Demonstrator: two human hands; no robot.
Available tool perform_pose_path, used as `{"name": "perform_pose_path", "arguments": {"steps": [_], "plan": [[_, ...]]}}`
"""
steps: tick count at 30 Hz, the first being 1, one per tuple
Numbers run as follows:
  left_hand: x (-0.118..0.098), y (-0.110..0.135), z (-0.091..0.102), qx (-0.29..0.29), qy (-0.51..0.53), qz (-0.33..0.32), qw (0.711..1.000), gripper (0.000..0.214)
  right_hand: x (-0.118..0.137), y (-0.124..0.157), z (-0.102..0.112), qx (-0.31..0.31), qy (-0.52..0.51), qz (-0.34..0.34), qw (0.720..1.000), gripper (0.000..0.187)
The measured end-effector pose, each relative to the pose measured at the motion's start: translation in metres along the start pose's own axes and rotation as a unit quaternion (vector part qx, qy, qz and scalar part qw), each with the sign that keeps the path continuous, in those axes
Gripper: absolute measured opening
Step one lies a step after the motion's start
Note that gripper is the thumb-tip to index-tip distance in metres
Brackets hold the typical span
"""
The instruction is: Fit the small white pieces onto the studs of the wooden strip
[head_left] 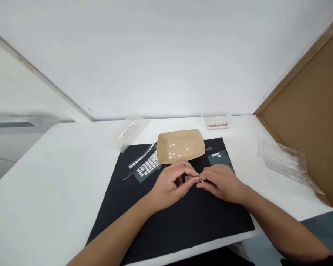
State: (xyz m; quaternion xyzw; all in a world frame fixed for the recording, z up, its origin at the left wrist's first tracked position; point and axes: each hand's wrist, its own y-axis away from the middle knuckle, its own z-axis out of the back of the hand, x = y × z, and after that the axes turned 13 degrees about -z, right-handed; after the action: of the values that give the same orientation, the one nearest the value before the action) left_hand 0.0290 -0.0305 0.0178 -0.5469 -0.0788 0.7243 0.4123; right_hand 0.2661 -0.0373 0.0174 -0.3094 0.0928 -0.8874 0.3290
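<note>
Over the black cloth [166, 221], my left hand [170, 184] and my right hand [224, 183] meet fingertip to fingertip. Between them is a tiny shiny metal piece [201, 180], too small to name, pinched by thumb and forefinger of both hands. A small brown piece [187, 178] shows by my left fingers, partly hidden. Just beyond the hands stands a brown paper tray [180, 138] with several small white oval pieces inside. Left of it, dark tweezers [135, 168] lie across a green sheet of white oval stickers [148, 166].
Another green sheet [224, 159] lies behind my right hand. At the back are a clear box of small brownish pieces [217, 120] and a translucent packet [130, 129]. Clear plastic boxes [285, 159] stand at right beside a cardboard panel [308, 111]. A white wall closes the back.
</note>
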Motion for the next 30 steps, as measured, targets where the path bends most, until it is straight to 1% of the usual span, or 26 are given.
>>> {"name": "perform_pose_path", "arguments": {"steps": [3,5,9,11,14,17,19,24,30], "plan": [[-0.003,0.000,-0.001,-0.012,-0.015,-0.013,1.000,0.008,0.000,-0.001,-0.002,-0.037,0.060,0.030,0.997,0.031],[-0.005,0.000,-0.002,-0.017,-0.029,-0.024,0.999,0.009,0.001,-0.001,-0.001,-0.046,0.085,0.037,0.995,0.030],[-0.009,0.000,-0.001,-0.024,-0.043,-0.030,0.998,0.011,0.001,-0.001,0.000,-0.051,0.075,0.036,0.995,0.028],[-0.010,-0.001,0.000,-0.020,-0.026,-0.009,0.999,0.012,0.002,-0.001,-0.001,-0.052,0.055,0.033,0.997,0.027],[-0.012,-0.002,0.001,-0.008,0.044,0.060,0.997,0.018,0.003,0.000,-0.002,-0.047,0.025,0.020,0.998,0.028],[-0.014,-0.003,0.003,-0.006,0.134,0.132,0.982,0.024,0.004,0.000,-0.001,-0.038,-0.002,0.011,0.999,0.029],[-0.014,-0.004,0.003,-0.006,0.176,0.162,0.971,0.028,0.004,-0.001,0.000,-0.031,-0.021,0.008,0.999,0.029],[-0.014,-0.004,0.002,0.001,0.232,0.190,0.954,0.034,0.005,0.000,0.001,-0.018,-0.059,-0.009,0.998,0.029],[-0.010,-0.001,0.001,0.002,0.275,0.177,0.945,0.033,0.005,0.002,0.000,-0.017,-0.080,-0.033,0.996,0.026]]}}
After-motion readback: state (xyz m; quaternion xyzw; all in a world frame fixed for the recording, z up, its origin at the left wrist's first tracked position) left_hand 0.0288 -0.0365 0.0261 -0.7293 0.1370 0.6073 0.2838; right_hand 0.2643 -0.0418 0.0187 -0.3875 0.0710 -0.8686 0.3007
